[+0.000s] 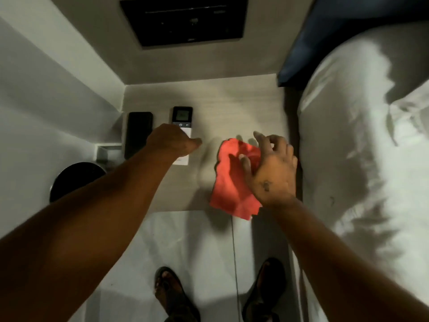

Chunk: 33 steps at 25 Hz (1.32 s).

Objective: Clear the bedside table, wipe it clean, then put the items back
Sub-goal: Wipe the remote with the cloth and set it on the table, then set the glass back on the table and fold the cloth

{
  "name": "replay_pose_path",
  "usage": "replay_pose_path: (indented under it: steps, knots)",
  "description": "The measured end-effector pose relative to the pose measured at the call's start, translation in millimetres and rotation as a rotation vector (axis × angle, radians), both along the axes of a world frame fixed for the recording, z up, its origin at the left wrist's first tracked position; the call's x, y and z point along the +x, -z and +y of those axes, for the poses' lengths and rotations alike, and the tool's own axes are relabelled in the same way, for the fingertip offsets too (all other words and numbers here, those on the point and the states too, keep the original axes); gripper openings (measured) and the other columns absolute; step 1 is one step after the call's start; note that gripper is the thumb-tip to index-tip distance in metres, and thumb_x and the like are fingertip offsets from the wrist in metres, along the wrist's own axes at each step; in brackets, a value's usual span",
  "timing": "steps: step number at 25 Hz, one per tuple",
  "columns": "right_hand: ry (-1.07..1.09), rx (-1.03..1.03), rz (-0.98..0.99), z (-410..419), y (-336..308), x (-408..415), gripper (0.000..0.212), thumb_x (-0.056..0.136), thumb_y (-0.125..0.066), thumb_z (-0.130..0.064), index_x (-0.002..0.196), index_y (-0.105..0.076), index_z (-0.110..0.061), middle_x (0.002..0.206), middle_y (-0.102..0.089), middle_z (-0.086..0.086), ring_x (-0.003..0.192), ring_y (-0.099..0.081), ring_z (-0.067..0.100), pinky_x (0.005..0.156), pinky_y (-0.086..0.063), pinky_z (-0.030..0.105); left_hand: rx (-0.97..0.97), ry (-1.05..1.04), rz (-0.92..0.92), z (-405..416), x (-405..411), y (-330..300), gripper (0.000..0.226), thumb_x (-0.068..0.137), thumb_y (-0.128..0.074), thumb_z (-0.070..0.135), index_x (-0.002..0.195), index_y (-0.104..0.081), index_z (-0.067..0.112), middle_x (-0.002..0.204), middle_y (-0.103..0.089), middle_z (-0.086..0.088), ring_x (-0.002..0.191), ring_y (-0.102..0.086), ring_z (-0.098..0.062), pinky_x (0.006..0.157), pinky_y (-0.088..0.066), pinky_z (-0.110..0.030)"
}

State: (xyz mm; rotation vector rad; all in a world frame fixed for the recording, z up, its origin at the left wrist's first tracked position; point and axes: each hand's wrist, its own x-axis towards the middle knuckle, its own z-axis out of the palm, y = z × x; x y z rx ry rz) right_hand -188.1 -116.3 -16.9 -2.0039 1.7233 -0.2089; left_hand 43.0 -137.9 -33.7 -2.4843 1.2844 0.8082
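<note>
on the pale wooden bedside table (243,108), uncleared, a white remote control (182,122) is covered by the curled left hand (173,141), beside a crumpled red cloth (229,182) pinched by the right hand (271,173).

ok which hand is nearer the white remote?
Left. The left hand lies over the middle of the white remote on the bedside table. The right hand is off to its right, holding the red cloth.

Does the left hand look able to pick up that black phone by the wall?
Probably yes: the left hand rests on the white remote, right beside the black phone, and nothing lies between them.
</note>
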Motion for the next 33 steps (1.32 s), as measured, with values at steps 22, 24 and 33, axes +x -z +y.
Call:
replay_pose_path:
  steps: [22, 24, 33]
  knots:
    - [0.625, -0.048, -0.283, 30, -114, -311, 0.085, 0.080, -0.074, -0.038, 0.149, -0.034, -0.009, 0.137, -0.058, 0.011, 0.118, -0.062, 0.023, 0.096, -0.053, 0.035, -0.178, -0.330, 1.467, -20, -459, -119, 0.037, 0.099, -0.050, 0.055, 0.103, -0.061, 0.020, 0.105, -0.071, -0.010, 0.083, -0.074, -0.022, 0.074, -0.060, -0.036]
    - [0.473, -0.050, -0.365, 41, -127, -262, 0.084, 0.082, -0.075, -0.034, 0.151, -0.030, -0.019, 0.139, -0.055, -0.001, 0.124, -0.057, 0.018, 0.100, -0.050, 0.032, -0.202, -0.497, 1.559, -13, -411, -114, 0.055, 0.096, -0.045, 0.064, 0.119, -0.064, 0.018, 0.103, -0.072, -0.006, 0.077, -0.075, -0.019, 0.066, -0.060, -0.036]
    - [0.001, 0.117, -0.285, 51, -32, -36, 0.057, 0.082, -0.063, -0.023, 0.137, -0.050, -0.012, 0.132, -0.049, 0.013, 0.122, -0.049, 0.034, 0.102, -0.043, 0.037, -0.623, -1.045, 1.512, 75, -99, -36, 0.071, 0.095, -0.029, 0.071, 0.115, -0.063, 0.012, 0.091, -0.066, -0.011, 0.072, -0.065, -0.027, 0.062, -0.056, -0.034]
